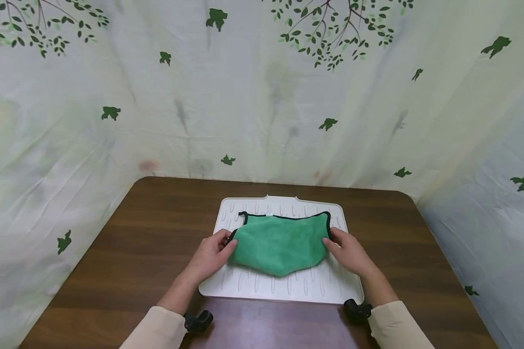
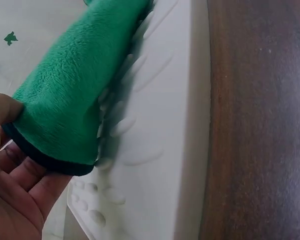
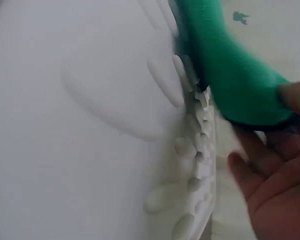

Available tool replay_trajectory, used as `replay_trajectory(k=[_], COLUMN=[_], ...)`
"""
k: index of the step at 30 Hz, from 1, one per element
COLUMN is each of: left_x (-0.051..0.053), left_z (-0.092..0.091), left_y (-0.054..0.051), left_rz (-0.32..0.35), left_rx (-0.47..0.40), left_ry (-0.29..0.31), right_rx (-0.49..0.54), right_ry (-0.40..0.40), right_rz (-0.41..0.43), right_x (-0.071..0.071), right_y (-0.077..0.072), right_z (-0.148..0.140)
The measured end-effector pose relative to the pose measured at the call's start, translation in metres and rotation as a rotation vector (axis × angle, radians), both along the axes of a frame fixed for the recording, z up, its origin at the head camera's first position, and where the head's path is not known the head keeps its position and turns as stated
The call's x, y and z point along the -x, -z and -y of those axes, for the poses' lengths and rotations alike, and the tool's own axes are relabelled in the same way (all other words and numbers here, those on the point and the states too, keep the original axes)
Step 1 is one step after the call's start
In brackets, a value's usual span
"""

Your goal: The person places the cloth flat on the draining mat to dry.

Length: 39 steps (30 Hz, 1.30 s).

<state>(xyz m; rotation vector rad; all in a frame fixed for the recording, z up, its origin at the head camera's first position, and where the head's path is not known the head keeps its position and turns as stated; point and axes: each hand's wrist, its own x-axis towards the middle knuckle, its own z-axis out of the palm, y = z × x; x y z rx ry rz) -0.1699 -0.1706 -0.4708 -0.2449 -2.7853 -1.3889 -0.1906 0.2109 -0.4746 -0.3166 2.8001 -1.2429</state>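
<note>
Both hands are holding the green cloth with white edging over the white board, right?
The edging is dark, not white, as the left wrist view shows. The left hand and right hand do hold the green cloth over the white board.

Here's the fuzzy green cloth [image 1: 281, 246], black-trimmed, spread over the ribbed white board [image 1: 262, 289], pinched at nine o'clock by the left hand [image 1: 216, 252], at three by the right hand [image 1: 347, 251]; pale tag [image 1: 269, 214] near twelve, lower edge dipping at six!

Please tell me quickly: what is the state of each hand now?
Left hand: holding the cloth, pinched at its left end.
Right hand: holding the same cloth, pinched at its right end.
</note>
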Motion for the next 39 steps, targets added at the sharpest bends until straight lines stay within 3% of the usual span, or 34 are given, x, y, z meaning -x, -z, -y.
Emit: replay_trajectory(k=[4, 8, 14, 17, 21, 26, 32, 39], left_x=[0.000, 0.000, 0.001, 0.001, 0.002, 0.011, 0.035, 0.056], left_z=[-0.001, -0.001, 0.005, 0.007, 0.007, 0.000, -0.013, -0.022], left_y=[-0.003, -0.005, -0.008, -0.009, -0.010, -0.006, -0.002, 0.002], left_rz=[0.019, 0.070, 0.274, 0.387, 0.468, 0.467, 0.445, 0.397], left_rx=[-0.069, -0.143, -0.289, -0.314, -0.248, -0.236, -0.257, -0.307], left_ry=[-0.028, -0.043, -0.030, -0.009, -0.035, -0.075, -0.076, 0.025], right_rx=[0.103, 0.157, 0.116, 0.082, -0.014, -0.051, -0.002, 0.065], right_ry=[0.138, 0.211, 0.244, 0.236, 0.177, 0.125, 0.223, 0.249], right_rz=[-0.059, -0.084, -0.088, -0.021, 0.134, 0.259, 0.274, 0.241], right_x=[0.005, 0.011, 0.015, 0.015, 0.014, 0.013, 0.027, 0.047], right_y=[-0.002, -0.009, -0.026, -0.031, -0.032, -0.025, -0.010, -0.010], right_z=[0.005, 0.008, 0.005, 0.001, -0.005, -0.011, -0.010, -0.003])
